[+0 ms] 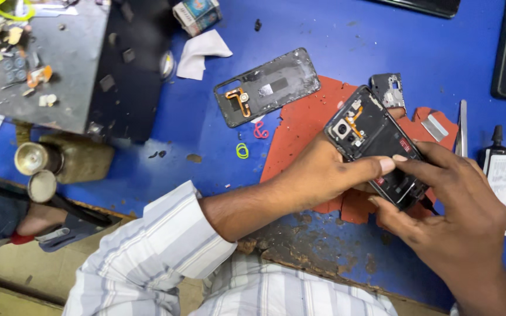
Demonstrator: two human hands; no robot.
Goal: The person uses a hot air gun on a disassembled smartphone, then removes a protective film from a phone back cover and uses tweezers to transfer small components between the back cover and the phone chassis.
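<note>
An opened black phone [375,140] with its back removed, camera module and orange flex cable showing, is held tilted above the worn red mat [300,131]. My left hand [317,175] grips it from below and the left side, thumb across its middle. My right hand [449,199] holds its lower end, with the thumb and forefinger pressing on the inner face. The detached black back cover [267,86] lies inside-up on the blue table [147,164], apart from both hands. A small black inner frame piece [387,89] rests just beyond the phone.
Metal tweezers [462,126], a small glue bottle [496,155] and other tools lie at the right. A white cloth [200,52] and small box [196,14] sit at the back. A grey cluttered tray [60,64] and a brass-topped burner [60,161] stand left. Tiny rubber bands [242,150] lie loose.
</note>
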